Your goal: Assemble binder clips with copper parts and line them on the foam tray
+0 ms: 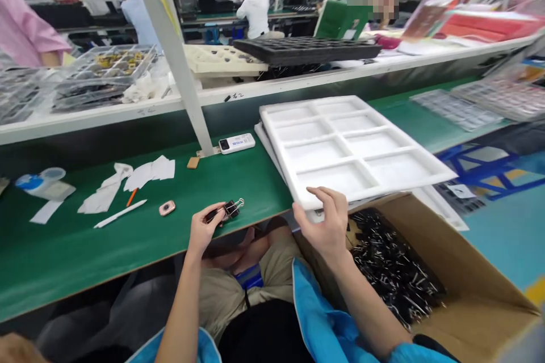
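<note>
My left hand [207, 223] is closed on a black binder clip [231, 210] with silver wire handles, just above the green table's front edge. More black clip parts show between its fingers, partly hidden. At the near corner of a white compartment tray [361, 139], my right hand [326, 218] has thumb and index finger apart. Nothing shows between them, and whether they touch the tray's rim I cannot tell. The tray has several shallow rectangular compartments and lies tilted on other white sheets. Below it at right, a cardboard box [468, 272] contains many black binder clips [392, 272].
On the green table [140, 249] lie a white pen [120, 214], a small pink-rimmed watch-like device [167, 208], papers [151, 173] and a white handheld device [237, 143]. A slanted white post [174, 51] rises to the shelf behind, which carries a black tray [306, 51]. Other people sit beyond.
</note>
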Motion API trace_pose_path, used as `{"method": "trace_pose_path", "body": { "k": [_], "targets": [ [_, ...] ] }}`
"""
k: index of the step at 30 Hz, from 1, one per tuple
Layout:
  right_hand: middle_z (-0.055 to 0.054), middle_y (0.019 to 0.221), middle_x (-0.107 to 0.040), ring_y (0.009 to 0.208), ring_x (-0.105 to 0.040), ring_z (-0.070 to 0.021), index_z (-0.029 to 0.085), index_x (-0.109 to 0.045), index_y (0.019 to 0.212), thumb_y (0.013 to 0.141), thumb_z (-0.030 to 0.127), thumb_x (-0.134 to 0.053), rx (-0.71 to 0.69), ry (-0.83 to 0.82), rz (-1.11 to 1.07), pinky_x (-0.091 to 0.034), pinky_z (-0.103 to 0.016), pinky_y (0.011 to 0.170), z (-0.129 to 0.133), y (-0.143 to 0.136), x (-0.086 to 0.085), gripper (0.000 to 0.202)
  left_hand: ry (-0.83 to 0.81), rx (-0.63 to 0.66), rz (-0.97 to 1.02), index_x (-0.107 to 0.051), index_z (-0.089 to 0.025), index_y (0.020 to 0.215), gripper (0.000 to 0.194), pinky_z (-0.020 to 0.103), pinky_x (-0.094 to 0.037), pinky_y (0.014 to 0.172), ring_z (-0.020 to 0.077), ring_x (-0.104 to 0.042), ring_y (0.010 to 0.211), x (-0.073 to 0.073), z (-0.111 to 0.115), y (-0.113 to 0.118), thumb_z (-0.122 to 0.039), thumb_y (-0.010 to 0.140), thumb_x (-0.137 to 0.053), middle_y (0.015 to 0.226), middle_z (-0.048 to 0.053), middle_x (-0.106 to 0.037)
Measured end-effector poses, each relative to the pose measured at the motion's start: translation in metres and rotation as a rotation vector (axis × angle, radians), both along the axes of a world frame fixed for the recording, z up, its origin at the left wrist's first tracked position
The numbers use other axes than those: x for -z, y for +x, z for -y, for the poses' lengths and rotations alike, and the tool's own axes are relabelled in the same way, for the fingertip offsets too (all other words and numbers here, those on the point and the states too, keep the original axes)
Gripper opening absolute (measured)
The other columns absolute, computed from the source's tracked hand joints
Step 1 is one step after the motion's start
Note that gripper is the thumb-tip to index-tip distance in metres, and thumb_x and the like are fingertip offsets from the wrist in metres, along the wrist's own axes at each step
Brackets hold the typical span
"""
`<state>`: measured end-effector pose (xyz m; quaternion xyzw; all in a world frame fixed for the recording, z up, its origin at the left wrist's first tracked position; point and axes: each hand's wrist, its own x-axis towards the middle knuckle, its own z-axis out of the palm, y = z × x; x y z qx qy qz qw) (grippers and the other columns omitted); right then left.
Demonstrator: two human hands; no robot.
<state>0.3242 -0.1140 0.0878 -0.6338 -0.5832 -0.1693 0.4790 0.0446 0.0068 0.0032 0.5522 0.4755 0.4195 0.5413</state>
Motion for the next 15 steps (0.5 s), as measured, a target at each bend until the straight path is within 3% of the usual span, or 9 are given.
{"method": "trace_pose_path", "body": {
  "k": [3,7,15],
  "targets": [
    [-0.014,0.108,-0.069,0.102,-0.063,-0.0322,0.014,-0.062,0.124,0.096,0.039,-0.068,0.134,-0.124,0.123,-0.045,-0.047,0.095,-0.004,0.025,0.015,0.037,0.021,0.005,0.005,-0.082,-0.019,0.106,0.041,0.028,-0.060,0.060,0.0248,-0.077,0.078,0.001,-0.001,0.000,-0.049,0.079,-0.083,0.099,0.010,-0.081],
    [-0.008,0.095,-0.070,0.094,-0.062,-0.0289,0.017,-0.066,0.106,0.096,0.030,-0.065,0.141,-0.193,0.194,-0.042,-0.044,0.095,-0.002,0.033,0.034,0.016,0.019,0.010,0.004,-0.081,-0.018,0.107,0.041,0.029,-0.061,0.060,0.0262,-0.078,0.081,0.002,-0.001,0.001,-0.049,0.079,-0.083,0.103,0.011,-0.081],
    [-0.008,0.089,-0.069,0.092,-0.060,-0.0298,0.018,-0.064,0.095,0.091,0.024,-0.064,0.169,-0.162,0.180,-0.043,-0.046,0.095,0.018,0.044,0.036,0.007,0.040,0.029,0.009,-0.081,-0.017,0.109,0.041,0.029,-0.062,0.061,0.0261,-0.078,0.082,0.001,0.001,0.001,-0.047,0.081,-0.081,0.097,0.010,-0.081]
  ]
}}
